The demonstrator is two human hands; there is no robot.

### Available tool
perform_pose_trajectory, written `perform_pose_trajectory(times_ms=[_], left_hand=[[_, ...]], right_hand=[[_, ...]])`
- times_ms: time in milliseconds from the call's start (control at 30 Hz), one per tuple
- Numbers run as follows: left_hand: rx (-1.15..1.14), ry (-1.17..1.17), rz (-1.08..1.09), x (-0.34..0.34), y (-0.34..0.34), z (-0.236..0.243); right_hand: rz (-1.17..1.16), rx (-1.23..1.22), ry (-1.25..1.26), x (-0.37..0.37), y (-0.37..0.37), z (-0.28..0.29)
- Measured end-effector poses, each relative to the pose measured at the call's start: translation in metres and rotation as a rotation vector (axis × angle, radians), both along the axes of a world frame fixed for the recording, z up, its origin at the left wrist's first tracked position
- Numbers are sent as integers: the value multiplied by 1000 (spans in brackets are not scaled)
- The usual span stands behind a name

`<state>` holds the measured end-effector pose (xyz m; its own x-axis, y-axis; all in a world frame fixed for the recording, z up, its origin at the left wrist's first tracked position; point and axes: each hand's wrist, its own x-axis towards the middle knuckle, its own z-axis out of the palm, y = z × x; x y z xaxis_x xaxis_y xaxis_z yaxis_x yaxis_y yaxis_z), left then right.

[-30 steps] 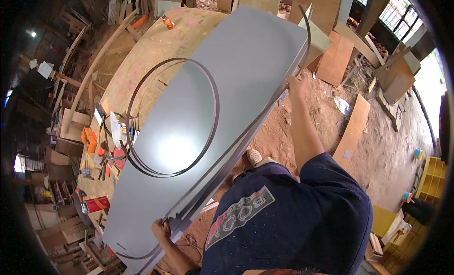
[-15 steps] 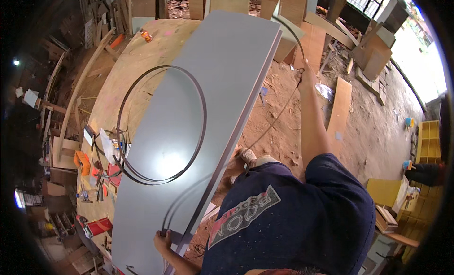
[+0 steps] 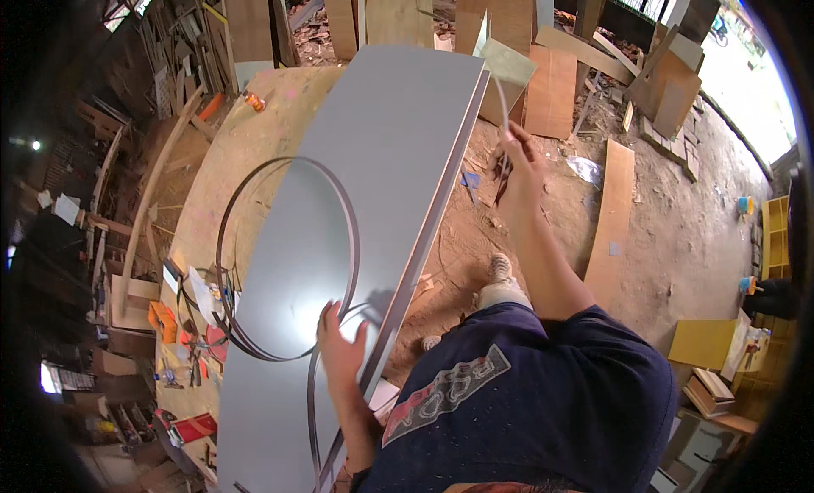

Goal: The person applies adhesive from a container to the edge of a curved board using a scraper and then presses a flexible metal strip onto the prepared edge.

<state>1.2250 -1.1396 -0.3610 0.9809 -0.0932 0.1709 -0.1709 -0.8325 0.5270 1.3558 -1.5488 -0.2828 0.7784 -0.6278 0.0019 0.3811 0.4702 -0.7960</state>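
A long grey panel [image 3: 394, 120] lies on a wooden worktable [image 3: 212, 179] in front of me. A dark coil of thin edging strip [image 3: 352, 239] rests on the panel, with a loose length [image 3: 312, 425] running toward its near end. My left hand [image 3: 341, 345] is over the panel beside the coil, fingers spread and thumb apart; whether it touches the strip is unclear. My right hand [image 3: 519, 167] is beyond the panel's long right edge, closed on a thin strip [image 3: 500, 99] that stands up above it and partly hangs below.
Tools, an orange object [image 3: 161, 319] and a red can [image 3: 193, 427] crowd the table's left side. An orange bottle [image 3: 254, 101] stands at its back. Boards [image 3: 551, 86] lean behind. A long plank [image 3: 609, 213] lies on the dirt floor [image 3: 568, 222] to the right, near yellow shelving [image 3: 776, 230].
My left hand has let go of the strip near the panel's near end, opened, and moved up toward the coil. My right hand has swung its strip outward off the panel's edge.
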Motion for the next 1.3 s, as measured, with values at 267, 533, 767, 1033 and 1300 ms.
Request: perform_pose_trajectory(times_ms=[267,533,767,1033,1300], left_hand=[[108,408,-75,70,-147,-17],[213,462,143,54,-179,-5],[244,599,307,61,-171,-15],[185,692,311,97,-162,-37],[145,809,225,106,-145,-72]], right_hand=[[307,152,-129,48,-77,5],[409,125,14,146,-176,-11],[319,159,118,224,-198,-31],[45,-144,327,276,-201,-55],[7,-380,450,304,-227,-99]])
